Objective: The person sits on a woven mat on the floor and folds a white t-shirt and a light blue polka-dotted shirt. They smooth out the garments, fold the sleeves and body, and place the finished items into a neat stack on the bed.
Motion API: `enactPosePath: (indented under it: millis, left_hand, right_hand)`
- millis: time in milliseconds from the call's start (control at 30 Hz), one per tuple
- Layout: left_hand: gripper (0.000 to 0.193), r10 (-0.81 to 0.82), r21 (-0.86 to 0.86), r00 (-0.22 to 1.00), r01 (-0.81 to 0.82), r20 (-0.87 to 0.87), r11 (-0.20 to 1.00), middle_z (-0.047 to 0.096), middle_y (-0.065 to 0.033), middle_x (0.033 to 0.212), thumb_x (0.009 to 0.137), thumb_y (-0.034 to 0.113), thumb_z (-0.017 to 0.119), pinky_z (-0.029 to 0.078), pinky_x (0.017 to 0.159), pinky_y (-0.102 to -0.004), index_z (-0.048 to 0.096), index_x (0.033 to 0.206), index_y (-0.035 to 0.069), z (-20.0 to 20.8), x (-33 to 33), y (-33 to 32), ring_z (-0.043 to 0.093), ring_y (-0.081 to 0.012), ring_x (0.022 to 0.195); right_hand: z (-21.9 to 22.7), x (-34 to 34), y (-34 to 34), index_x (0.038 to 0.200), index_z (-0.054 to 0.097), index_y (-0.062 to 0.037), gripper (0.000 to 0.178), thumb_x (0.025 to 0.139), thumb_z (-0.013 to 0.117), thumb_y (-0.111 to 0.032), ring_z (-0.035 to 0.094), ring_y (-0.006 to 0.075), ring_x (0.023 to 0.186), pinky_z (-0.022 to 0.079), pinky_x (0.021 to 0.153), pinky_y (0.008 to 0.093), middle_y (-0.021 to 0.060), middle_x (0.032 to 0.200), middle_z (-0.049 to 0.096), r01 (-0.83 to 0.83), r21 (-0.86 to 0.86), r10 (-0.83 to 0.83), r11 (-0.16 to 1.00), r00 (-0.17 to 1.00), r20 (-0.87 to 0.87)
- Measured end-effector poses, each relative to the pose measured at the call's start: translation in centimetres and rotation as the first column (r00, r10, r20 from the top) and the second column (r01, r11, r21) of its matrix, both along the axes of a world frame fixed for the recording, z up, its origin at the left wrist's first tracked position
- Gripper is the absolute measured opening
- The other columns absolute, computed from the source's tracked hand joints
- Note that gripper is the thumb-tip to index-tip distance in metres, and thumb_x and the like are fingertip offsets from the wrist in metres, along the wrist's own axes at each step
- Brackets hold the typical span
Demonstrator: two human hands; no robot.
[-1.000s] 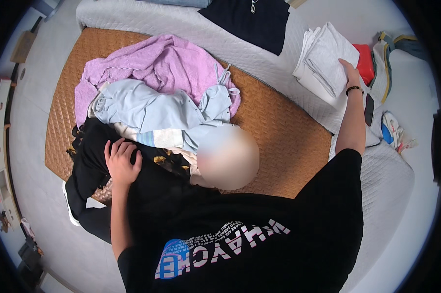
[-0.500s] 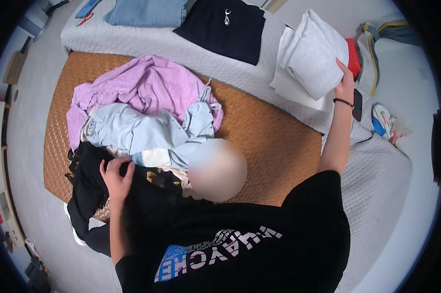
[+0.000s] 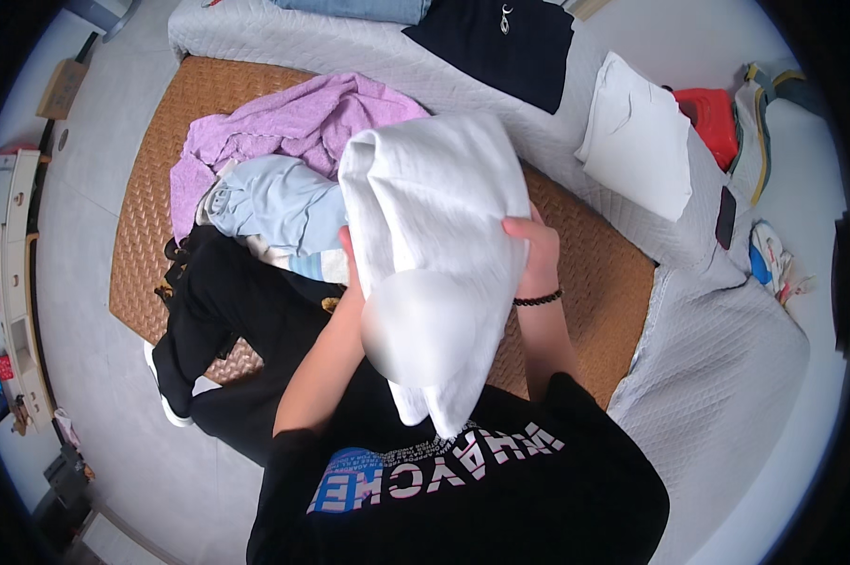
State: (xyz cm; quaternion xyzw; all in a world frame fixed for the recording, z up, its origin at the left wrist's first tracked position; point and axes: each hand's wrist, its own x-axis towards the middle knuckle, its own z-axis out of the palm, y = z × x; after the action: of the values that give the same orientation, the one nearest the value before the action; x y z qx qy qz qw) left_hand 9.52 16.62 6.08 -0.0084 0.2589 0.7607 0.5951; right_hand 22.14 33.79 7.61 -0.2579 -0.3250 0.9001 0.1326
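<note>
Your right hand [image 3: 538, 252] pinches the right edge of the folded white cloth [image 3: 449, 179], thumb in front; your left hand [image 3: 350, 264] meets its left edge, mostly hidden, so its grip can't be told. Best keep both edges level, lower corners hanging free. Room looks better right, over the woven mat [image 3: 590, 268], than left by the blue garment [image 3: 279, 202].

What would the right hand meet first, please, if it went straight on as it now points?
Beyond the white cloth it holds, the right hand would probably meet the grey quilted cover first; the hand's height above the woven mat is unclear.
</note>
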Motion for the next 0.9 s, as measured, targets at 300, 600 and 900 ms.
enactPosePath:
  millis: [300, 600, 900]
  left_hand:
    - [0.085, -0.035, -0.214, 0.999, 0.032, -0.01, 0.976, 0.059, -0.0169, 0.125, 0.077, 0.057, 0.071, 0.05, 0.095, -0.0447, 0.045, 0.14, 0.006, 1.5, 0.8, -4.8, 0.059, -0.0327, 0.111]
    - [0.077, 0.089, -0.127, 0.991, -0.076, 0.101, 0.989, 0.061, -0.0159, 0.123, 0.083, 0.055, 0.062, 0.05, 0.092, -0.0433, 0.046, 0.139, 0.005, -1.3, 1.4, -3.8, 0.061, -0.0317, 0.107]
    - [0.076, 0.165, -0.17, 0.985, -0.154, 0.053, 0.973, 0.059, -0.0158, 0.125, 0.084, 0.055, 0.061, 0.05, 0.094, -0.0441, 0.045, 0.139, 0.005, -1.2, 0.2, -4.8, 0.06, -0.0319, 0.108]
  right_hand:
    - [0.0, -0.5, -0.7, 0.136, 0.046, 0.005, 0.049, 0.096, 0.052, -0.022, 0.058, 0.0165, 0.113, 0.047, 0.097, 0.0313, 0.0131, 0.127, 0.059, -0.147, 0.105, 0.131, 0.984, 0.98, 0.147]
    - [2.5, 1.0, 15.1, 0.138, 0.052, -0.0201, 0.059, 0.088, 0.063, -0.049, 0.03, 0.0422, 0.139, 0.022, 0.107, 0.0685, 0.0119, 0.149, 0.04, -0.638, 0.614, -0.791, -0.465, 0.611, 0.035]
    - [-1.9, 3.4, 28.0, 0.146, 0.038, -0.0344, 0.069, 0.087, 0.043, -0.07, 0.019, 0.0499, 0.141, 0.012, 0.099, 0.0813, 0.0036, 0.158, 0.027, -0.839, 0.541, -0.881, 0.059, 0.211, 0.423]
